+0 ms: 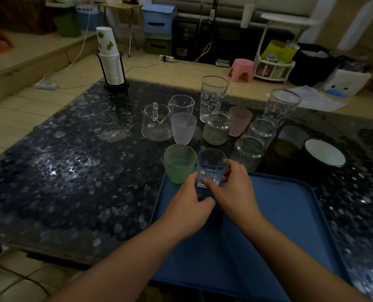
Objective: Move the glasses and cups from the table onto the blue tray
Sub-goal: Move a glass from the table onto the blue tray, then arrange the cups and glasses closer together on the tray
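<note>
A small clear square glass (pixel 210 165) stands at the far left corner of the blue tray (pixel 279 214). My right hand (pixel 231 192) grips its right side and base. My left hand (pixel 189 205) touches its lower left side with the fingertips. A green frosted cup (pixel 179 163) sits just left of it, at the tray's far left corner. Behind stand a white frosted cup (pixel 183 128), two clear pitchers (pixel 156 123) (pixel 181 104), two tall patterned glasses (pixel 212 98) (pixel 281 106), a pink cup (pixel 240 120), several glass jars (pixel 216 127) and a dark mug (pixel 284 149).
A white-lined bowl (pixel 325 152) sits at the right of the dark pebble-patterned table (pixel 72 166). A stack of paper cups in a black holder (pixel 111 62) stands at the far left. On the floor beyond are a pink stool (pixel 242 69) and storage boxes.
</note>
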